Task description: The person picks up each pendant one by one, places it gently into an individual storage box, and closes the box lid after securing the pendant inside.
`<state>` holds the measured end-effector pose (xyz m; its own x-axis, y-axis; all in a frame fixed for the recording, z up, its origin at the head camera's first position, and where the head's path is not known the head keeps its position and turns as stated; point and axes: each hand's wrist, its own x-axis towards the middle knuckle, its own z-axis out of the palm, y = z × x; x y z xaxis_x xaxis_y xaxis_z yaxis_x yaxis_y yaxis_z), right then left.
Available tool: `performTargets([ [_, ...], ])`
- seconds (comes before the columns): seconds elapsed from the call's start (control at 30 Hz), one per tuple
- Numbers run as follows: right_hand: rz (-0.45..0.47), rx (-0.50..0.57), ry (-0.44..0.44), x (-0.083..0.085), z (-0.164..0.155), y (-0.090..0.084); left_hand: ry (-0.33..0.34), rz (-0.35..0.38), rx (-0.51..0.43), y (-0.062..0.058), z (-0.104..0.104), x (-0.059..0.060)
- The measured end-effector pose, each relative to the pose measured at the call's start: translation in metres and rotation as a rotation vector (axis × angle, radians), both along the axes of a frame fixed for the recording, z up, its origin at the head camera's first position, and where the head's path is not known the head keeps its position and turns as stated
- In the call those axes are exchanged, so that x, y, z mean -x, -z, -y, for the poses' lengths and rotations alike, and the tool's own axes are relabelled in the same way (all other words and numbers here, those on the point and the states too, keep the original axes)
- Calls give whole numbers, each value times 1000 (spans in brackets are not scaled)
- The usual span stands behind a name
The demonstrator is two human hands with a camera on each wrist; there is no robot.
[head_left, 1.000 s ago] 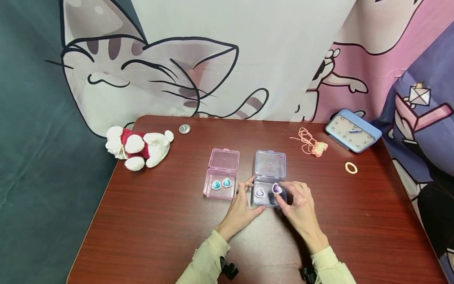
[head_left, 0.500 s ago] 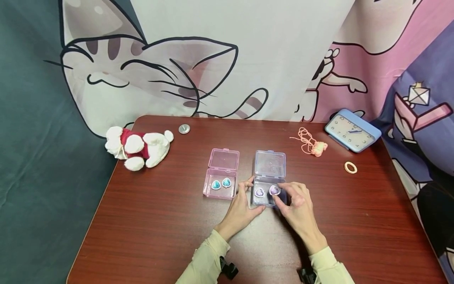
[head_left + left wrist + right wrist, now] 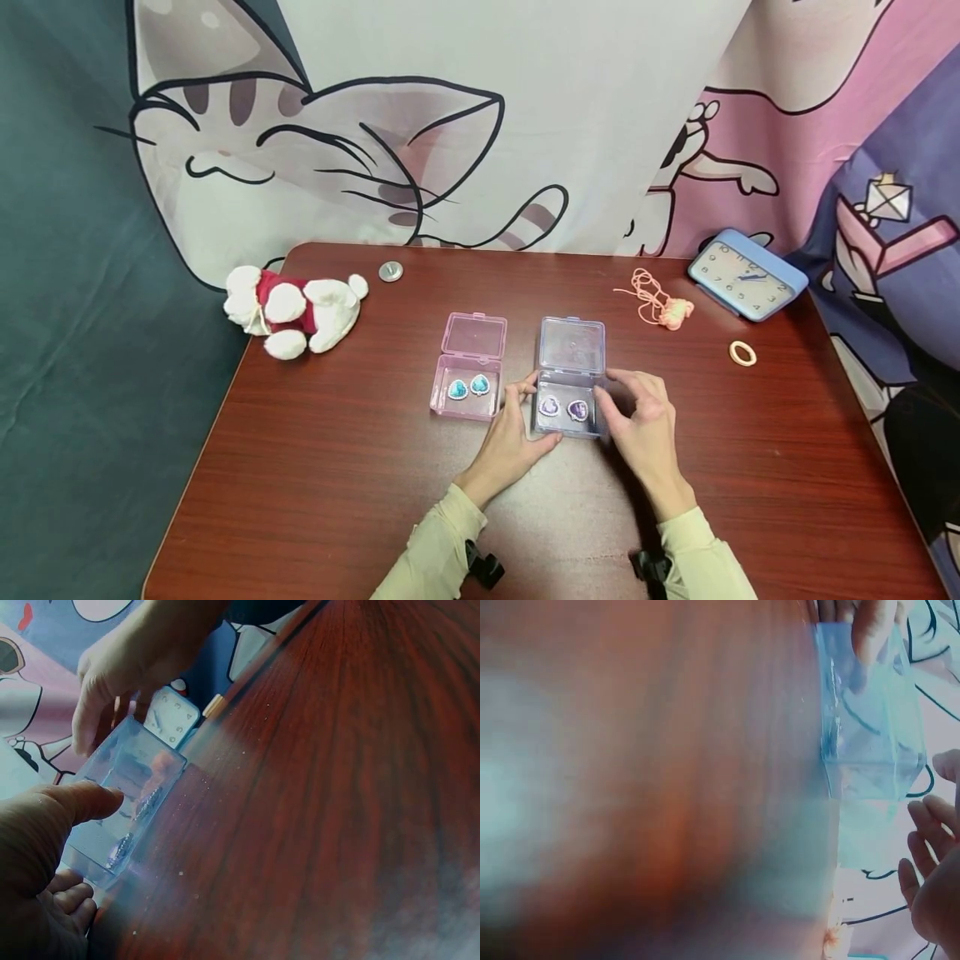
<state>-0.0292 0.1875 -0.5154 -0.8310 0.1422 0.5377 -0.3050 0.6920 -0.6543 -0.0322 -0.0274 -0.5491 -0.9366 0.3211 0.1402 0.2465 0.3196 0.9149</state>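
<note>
A clear bluish plastic box point(image 3: 567, 386) stands with its lid tipped back. Two purple heart-shaped gems with pale beaded rims lie inside, the left gem point(image 3: 549, 406) lighter than the right gem point(image 3: 577, 410). My left hand point(image 3: 504, 448) holds the box at its left side, thumb point(image 3: 94, 801) on the front wall and fingers along the side. My right hand point(image 3: 647, 440), its fingers loosely bent around nothing, is just beside the box's right wall. The right wrist view shows this hand point(image 3: 936, 881) spread apart from the box point(image 3: 874, 720).
Left of it, an opened pink box point(image 3: 474, 336) contains two blue heart gems point(image 3: 468, 388). A white plush toy point(image 3: 292, 312) and a small metal disc point(image 3: 390, 272) are at back left. To the right are peach cord point(image 3: 671, 313), a blue clock point(image 3: 748, 275) and a pale ring point(image 3: 742, 354).
My right hand has lowered the right purple gem into the bluish box, let go of it and moved off to the right. The left hand has stayed in place.
</note>
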Motion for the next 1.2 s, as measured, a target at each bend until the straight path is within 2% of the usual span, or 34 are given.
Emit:
performTargets([
  [0.2,211,221,146,19,-6,2,-6,-13,20,-2,0,0],
  [0.3,308,338,157,27,-5,4,-7,-13,23,-1,-1,-2],
  [0.5,388,458,136,39,1,0,-5,-5,13,-2,0,-1],
  [0.53,394,472,128,39,3,-5,-4,0,11,-2,0,-1],
  [0.67,414,579,124,41,6,-5,-5,11,10,-2,0,-1],
  [0.8,374,805,90,41,7,-3,-5,4,12,-1,0,-2],
  [0.93,307,1012,-13,36,7,-9,-5,-4,13,0,0,-2],
  [1.1,286,1104,-97,26,4,-15,-7,-1,16,-1,0,-2],
  [1.2,298,1089,-109,19,3,-17,-9,6,19,-1,0,-2],
])
